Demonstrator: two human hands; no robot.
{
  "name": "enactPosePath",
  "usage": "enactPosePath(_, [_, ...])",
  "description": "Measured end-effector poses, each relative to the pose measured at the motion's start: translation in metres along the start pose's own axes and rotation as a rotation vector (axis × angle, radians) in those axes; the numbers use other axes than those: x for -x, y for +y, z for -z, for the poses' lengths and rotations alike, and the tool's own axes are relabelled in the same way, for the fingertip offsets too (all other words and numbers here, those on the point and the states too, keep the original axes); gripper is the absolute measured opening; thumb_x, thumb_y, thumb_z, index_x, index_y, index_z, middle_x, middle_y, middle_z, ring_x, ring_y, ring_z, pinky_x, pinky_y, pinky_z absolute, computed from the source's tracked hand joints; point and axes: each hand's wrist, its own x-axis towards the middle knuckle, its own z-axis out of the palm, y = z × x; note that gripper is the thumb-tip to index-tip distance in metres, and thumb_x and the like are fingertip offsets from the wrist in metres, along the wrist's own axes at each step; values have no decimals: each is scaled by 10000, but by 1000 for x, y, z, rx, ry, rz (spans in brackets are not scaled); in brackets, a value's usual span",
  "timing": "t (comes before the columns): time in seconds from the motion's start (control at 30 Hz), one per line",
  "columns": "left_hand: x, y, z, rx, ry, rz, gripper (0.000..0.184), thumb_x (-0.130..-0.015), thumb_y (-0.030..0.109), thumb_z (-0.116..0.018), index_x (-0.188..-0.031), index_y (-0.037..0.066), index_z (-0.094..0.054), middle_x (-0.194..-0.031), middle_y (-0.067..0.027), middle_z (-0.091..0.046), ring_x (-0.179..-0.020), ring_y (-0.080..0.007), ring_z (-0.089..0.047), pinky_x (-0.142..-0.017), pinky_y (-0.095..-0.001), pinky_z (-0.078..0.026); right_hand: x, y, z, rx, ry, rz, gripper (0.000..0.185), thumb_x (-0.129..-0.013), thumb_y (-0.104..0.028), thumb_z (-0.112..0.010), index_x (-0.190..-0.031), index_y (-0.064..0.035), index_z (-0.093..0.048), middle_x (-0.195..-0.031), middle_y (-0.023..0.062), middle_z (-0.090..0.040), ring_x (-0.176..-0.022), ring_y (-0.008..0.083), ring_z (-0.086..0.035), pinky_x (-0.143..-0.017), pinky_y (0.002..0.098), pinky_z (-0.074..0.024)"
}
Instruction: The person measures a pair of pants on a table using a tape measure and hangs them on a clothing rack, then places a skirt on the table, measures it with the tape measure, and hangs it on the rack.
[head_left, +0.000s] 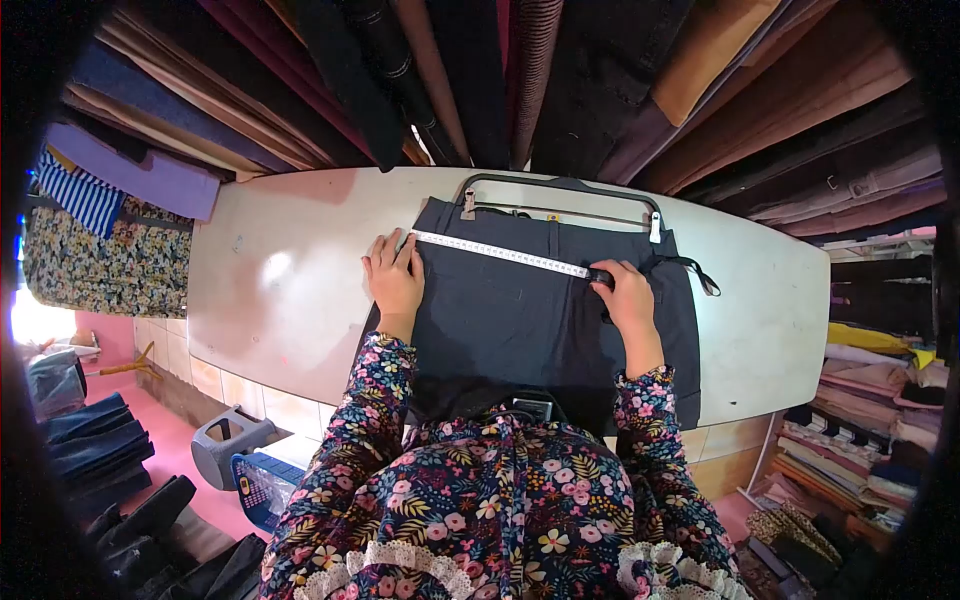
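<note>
A pale counter with a bright glare crosses the room. Clothes hang in a dense row beyond it. Folded fabrics are stacked at right. At left, strong light glows above a pink floor; cream tiles and a grey stool show beside the counter.

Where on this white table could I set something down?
Bare tabletop lies between the floral cloth at far left and the left hand, and between the dark garment and the tabletop's right edge. The middle is crowded: garment, clip hanger, tape measure and right hand.
</note>
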Motion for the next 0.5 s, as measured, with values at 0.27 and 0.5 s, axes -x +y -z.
enactPosePath(0.27, [1,-1,1,6,-25,19,224,-870,207,-562,-1047,177,-697,-1215,-8,-587,-1192,-271,-484,-1000,-537,-355,0,14,13,31,-6,-45,278,-706,-115,-743,-972,-158,-675,-871,89,-632,-819,323,-634,-698,408,-514])
enactPosePath(0.5, [1,-2,-3,28,12,1,207,-840,204,-585,-1005,167,-705,-1201,-15,-593,-1175,-270,-494,-977,-562,-362,-1,32,26,93,-10,-114,278,-710,-117,-744,-977,-156,-676,-906,91,-648,-853,320,-636,-715,404,-516])
